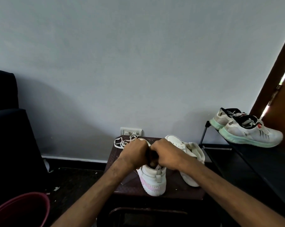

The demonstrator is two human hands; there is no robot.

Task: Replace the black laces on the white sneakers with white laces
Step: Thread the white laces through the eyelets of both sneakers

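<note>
A white high-top sneaker with pink sole trim [153, 179] stands heel towards me on a small dark brown table [132, 187]. My left hand [134, 154] and my right hand [165, 154] meet over its lace area with curled fingers, and something dark shows between them; the laces themselves are hidden. The second white sneaker [186, 154] lies behind my right wrist. A loose white lace [123, 141] is piled at the table's far left corner.
A black shoe rack [236, 154] on the right carries a pair of white sneakers with mint soles [248, 128]. A wall socket [130, 131] sits behind the table. A maroon bucket [20, 208] stands at lower left, dark furniture [9, 128] beyond it.
</note>
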